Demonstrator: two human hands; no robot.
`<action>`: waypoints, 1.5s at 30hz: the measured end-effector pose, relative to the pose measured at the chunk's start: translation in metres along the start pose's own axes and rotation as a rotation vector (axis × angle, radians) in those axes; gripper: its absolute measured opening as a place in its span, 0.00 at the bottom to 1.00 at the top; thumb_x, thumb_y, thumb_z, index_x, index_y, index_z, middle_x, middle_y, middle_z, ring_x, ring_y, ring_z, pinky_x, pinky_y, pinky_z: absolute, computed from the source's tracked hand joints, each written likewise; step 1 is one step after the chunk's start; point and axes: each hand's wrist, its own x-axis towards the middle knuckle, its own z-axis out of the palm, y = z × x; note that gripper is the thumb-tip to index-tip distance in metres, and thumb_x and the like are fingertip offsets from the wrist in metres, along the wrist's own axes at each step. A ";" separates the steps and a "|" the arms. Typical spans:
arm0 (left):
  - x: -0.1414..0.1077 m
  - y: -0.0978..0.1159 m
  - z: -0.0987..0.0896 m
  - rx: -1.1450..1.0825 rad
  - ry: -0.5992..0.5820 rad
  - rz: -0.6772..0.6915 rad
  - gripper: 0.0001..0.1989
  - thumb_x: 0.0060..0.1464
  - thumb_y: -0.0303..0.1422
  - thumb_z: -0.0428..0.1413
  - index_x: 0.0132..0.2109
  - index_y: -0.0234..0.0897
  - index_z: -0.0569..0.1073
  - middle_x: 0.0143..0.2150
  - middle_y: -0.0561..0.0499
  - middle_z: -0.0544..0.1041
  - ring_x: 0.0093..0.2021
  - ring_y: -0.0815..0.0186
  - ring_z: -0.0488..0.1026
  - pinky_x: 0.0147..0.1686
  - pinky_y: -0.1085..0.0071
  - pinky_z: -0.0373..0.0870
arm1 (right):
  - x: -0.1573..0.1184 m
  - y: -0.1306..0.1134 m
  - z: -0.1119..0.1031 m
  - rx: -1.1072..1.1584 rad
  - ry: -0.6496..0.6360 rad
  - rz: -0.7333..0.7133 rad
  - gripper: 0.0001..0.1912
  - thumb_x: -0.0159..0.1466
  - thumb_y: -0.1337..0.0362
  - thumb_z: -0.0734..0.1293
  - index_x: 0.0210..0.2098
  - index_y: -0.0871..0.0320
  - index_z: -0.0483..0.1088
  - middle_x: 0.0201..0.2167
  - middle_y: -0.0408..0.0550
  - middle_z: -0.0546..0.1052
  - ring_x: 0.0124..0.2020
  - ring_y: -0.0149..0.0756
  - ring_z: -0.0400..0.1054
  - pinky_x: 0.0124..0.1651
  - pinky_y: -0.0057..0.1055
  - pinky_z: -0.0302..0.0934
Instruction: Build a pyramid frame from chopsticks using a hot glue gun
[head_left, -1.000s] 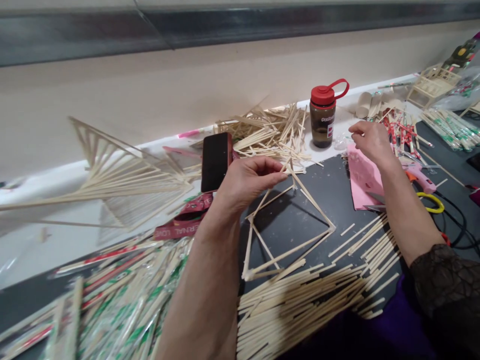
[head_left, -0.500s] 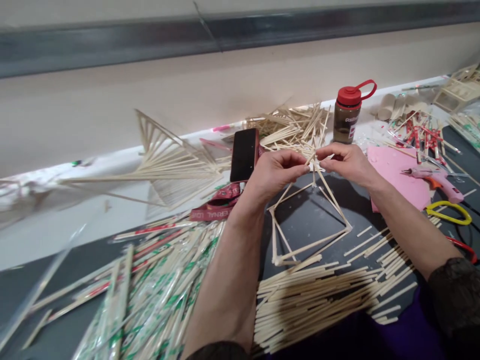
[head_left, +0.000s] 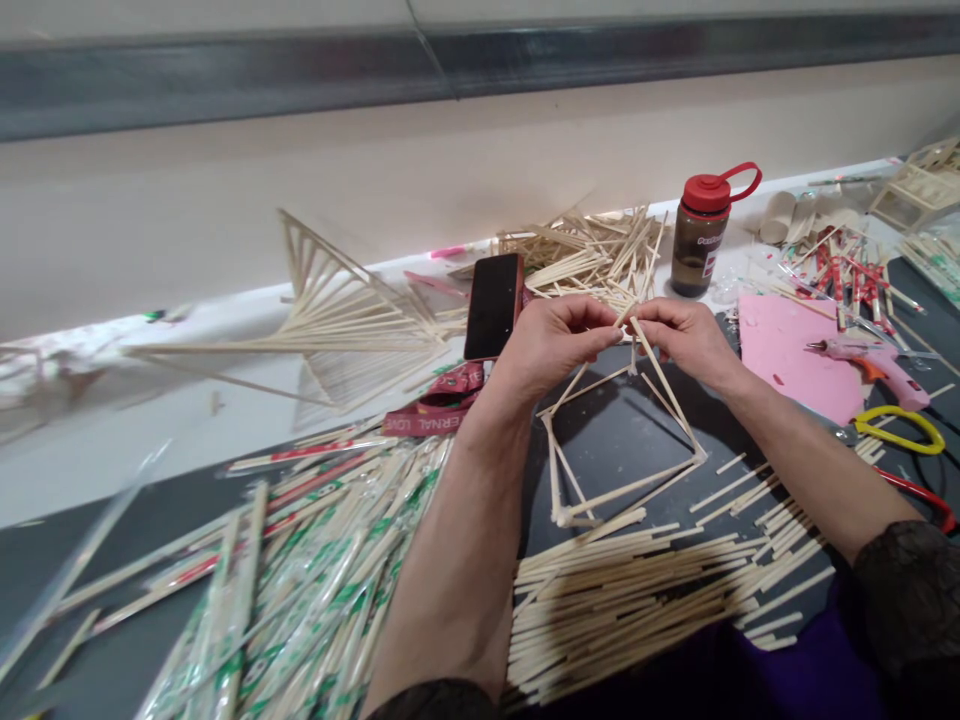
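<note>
A frame of wooden sticks (head_left: 630, 484) stands on the dark table in front of me, with white blobs at its corners. At its top far corner my left hand (head_left: 566, 335) pinches one stick end between thumb and fingers. Close beside it, my right hand (head_left: 682, 340) grips the upper end of another stick (head_left: 664, 380) that slopes down to the right corner. The fingertips nearly meet there and partly hide the joint. Below the frame lies a spread of loose wooden sticks (head_left: 637, 590).
Wrapped chopsticks (head_left: 322, 590) cover the left side. Behind are a fan-shaped stick model (head_left: 360, 345), a phone (head_left: 493, 305), a stick pile (head_left: 585, 250) and a red-capped bottle (head_left: 699, 240). At right lie pink foam (head_left: 795, 350), a glue gun (head_left: 877, 368) and yellow-handled scissors (head_left: 904, 430).
My right hand has come slightly lower and closed more around its stick end. My left hand keeps its pinch. The view has shifted slightly.
</note>
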 end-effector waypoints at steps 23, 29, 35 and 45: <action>0.000 0.000 0.005 0.153 0.032 -0.021 0.11 0.44 0.38 0.64 0.30 0.34 0.79 0.21 0.54 0.74 0.22 0.70 0.68 0.23 0.75 0.62 | 0.000 0.001 0.004 0.033 0.069 0.029 0.07 0.60 0.59 0.69 0.32 0.56 0.77 0.29 0.41 0.77 0.24 0.26 0.67 0.26 0.24 0.58; 0.001 0.001 0.006 0.139 0.043 -0.027 0.11 0.44 0.39 0.64 0.30 0.34 0.79 0.22 0.54 0.74 0.20 0.71 0.68 0.22 0.75 0.64 | 0.000 0.000 0.004 0.023 0.069 0.035 0.07 0.61 0.60 0.68 0.33 0.56 0.77 0.30 0.41 0.77 0.24 0.26 0.67 0.27 0.24 0.60; 0.000 0.002 0.006 0.116 0.058 -0.029 0.10 0.44 0.38 0.64 0.30 0.34 0.79 0.22 0.54 0.75 0.20 0.71 0.68 0.21 0.76 0.64 | 0.000 0.000 0.004 0.021 0.075 0.016 0.08 0.61 0.60 0.68 0.34 0.56 0.78 0.30 0.41 0.78 0.23 0.25 0.65 0.27 0.24 0.60; -0.001 0.004 0.007 0.111 0.084 -0.041 0.11 0.43 0.38 0.64 0.29 0.34 0.80 0.22 0.53 0.76 0.20 0.71 0.68 0.20 0.76 0.63 | 0.000 0.000 0.004 -0.001 0.074 0.020 0.08 0.62 0.60 0.68 0.35 0.55 0.79 0.32 0.42 0.79 0.25 0.26 0.67 0.27 0.24 0.60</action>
